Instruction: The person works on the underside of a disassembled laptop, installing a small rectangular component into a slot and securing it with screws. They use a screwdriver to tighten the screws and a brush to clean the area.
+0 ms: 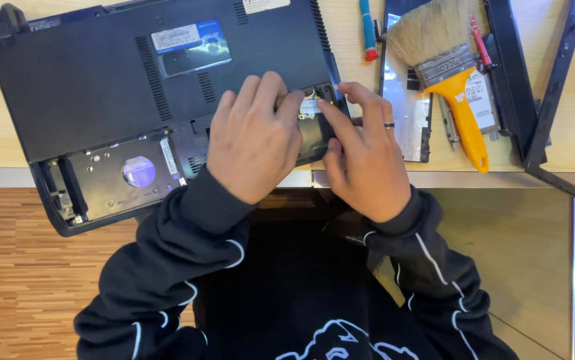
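Laptop (pixel 101 80) upside down, centre-left | left hand (pixel 254 143) hides open bay, fingers curled together | right hand (pixel 367 160) fingers pinch small part (pixel 309 107), barely visible

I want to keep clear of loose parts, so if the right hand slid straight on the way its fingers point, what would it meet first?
The right hand points up and slightly left, fingertips at the open compartment on the laptop's underside. Going on, it would probably meet that compartment's far edge and the laptop's right rim first; depth is unclear.
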